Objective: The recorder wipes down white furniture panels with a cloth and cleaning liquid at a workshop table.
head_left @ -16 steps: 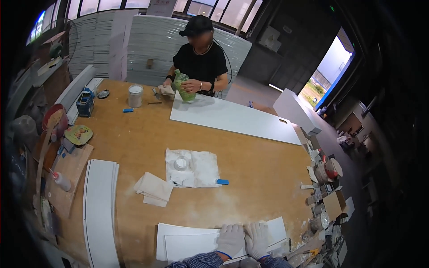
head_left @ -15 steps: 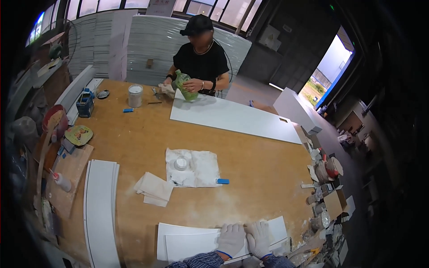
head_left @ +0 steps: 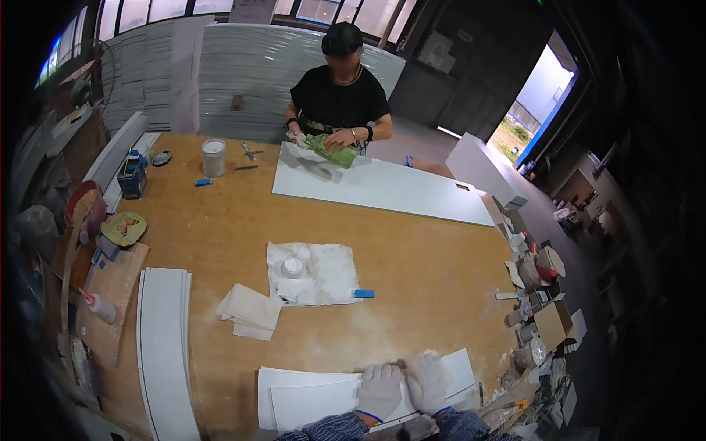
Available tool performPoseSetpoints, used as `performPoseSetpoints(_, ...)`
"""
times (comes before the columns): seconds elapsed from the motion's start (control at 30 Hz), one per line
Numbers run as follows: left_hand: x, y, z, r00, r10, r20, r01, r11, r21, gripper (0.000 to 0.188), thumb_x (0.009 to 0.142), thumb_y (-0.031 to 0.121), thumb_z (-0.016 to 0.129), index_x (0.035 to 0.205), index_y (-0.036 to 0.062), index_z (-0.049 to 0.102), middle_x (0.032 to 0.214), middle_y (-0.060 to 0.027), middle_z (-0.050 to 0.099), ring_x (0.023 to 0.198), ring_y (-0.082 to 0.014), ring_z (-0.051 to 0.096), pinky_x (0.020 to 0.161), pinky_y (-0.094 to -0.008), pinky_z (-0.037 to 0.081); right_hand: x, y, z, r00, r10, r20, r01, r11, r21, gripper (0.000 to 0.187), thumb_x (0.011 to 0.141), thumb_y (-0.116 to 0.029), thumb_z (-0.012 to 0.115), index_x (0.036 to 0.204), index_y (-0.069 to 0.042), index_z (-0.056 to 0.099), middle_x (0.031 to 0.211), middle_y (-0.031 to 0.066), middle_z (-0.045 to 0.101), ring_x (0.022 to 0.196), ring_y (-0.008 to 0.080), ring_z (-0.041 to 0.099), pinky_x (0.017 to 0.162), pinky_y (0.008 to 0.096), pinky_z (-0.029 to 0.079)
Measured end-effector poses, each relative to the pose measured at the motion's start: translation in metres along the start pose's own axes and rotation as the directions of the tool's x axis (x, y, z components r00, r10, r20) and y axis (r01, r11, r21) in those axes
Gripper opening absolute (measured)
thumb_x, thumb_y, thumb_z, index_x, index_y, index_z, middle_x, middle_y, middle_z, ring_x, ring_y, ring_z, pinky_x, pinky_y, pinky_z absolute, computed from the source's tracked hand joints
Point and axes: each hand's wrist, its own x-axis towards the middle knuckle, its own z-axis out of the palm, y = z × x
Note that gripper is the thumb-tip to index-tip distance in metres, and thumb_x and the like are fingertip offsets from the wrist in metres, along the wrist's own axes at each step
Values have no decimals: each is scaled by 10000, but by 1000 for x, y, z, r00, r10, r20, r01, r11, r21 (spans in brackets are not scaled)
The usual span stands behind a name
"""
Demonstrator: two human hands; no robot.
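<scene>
Left hand (head_left: 380, 389), right hand (head_left: 426, 382) gloved, side by side, palms down.

Gloved left hand (head_left: 380, 389) and right hand (head_left: 428, 382) cover part of the white panel (head_left: 316, 397), forearms cut by lower edge; clutter (head_left: 533, 309) at table's right rim too small to identify.

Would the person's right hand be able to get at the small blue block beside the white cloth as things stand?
Probably yes. The right hand rests on the white panel, and only bare, dusty tabletop lies between it and the blue block, so the way looks free.
</scene>
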Motion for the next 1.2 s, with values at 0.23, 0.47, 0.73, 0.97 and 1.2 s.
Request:
performPoseSetpoints(0.23, 2, -1, 2, 999, -3, -51, 1, 999, -36, 224, 855, 178, 613, 1051, 73, 646, 962, -88, 641, 966, -276, 615, 921, -422, 441, -40, 76, 44, 805, 472, -358, -498, 867, 24, 609, 952, -263, 603, 1512, -45, 502, 1330, 258, 572, 1345, 486, 450, 1218, 588, 254)
performPoseSetpoints(0.47, 4, -1, -5, 1000, -18, 9, 19, 998, -54, 253, 848, 175, 615, 1072, 65, 657, 977, -81, 647, 973, -265, 622, 916, -419, 445, 3, -14, -22, 967, 143, 210, -146, 989, -1, 478, 955, -254, 579, 1396, -72, 590, 1241, 233, 599, 1251, 472, 501, 1149, 579, 316)
performPoseSetpoints(0.73, 3, 5, -7, 1000, -20, 12, 20, 1000, -7, 224, 854, 164, 617, 1057, 79, 659, 975, -78, 646, 968, -269, 620, 916, -424, 448, -36, 43, 42, 838, 472, -273, -470, 879, 78, 570, 980, -278, 571, 1507, -69, 517, 1476, 254, 544, 1453, 445, 409, 1279, 586, 167)
performPoseSetpoints(0.97, -7, 1, -6, 1000, 22, -8, -22, 999, -43, 192, 869, 153, 609, 1040, 78, 654, 948, -93, 640, 947, -286, 611, 892, -445, 441, -47, 25, 4, 957, 287, 34, -288, 957, 36, 528, 1021, -284, 531, 1495, -53, 527, 1486, 260, 521, 1433, 473, 398, 1256, 610, 194)
performPoseSetpoints(1.2, 8, -9, -2, 996, 5, 85, -3, 1000, -21, 176, 939, 148, 606, 1094, 80, 652, 1024, -114, 675, 1000, -328, 618, 919, -458, 440, -35, 28, 27, 890, 349, -294, -374, 927, -32, 500, 999, -300, 579, 1449, -83, 555, 1351, 216, 583, 1304, 419, 500, 1173, 554, 320)
